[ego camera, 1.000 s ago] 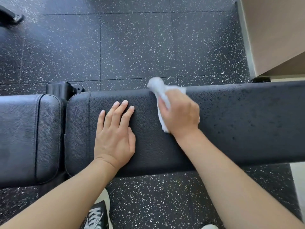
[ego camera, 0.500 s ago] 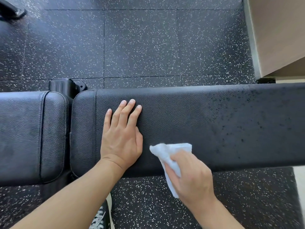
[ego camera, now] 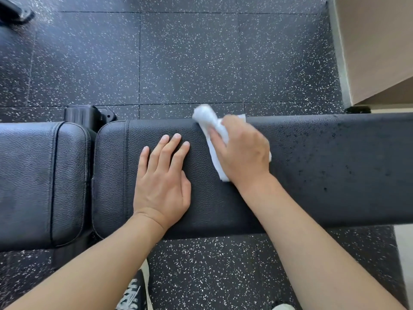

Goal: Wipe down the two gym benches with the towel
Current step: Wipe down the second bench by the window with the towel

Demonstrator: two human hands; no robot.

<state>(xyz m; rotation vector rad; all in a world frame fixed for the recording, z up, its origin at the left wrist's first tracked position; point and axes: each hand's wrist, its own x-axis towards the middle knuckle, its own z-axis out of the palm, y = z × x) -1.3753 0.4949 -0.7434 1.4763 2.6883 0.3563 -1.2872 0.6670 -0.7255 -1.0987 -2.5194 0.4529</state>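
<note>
The right hand point(ego camera: 242, 151) grips a white towel point(ego camera: 211, 128) at the far edge of the long black bench pad point(ego camera: 324, 166), centre frame. The left hand point(ego camera: 162, 182) lies flat, fingers straight, beside it on the same pad. A 2nd pad point(ego camera: 33, 182) sits at left.

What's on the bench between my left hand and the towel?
Nothing: in the head view only bare black bench padding separates the left hand from the towel.
</note>
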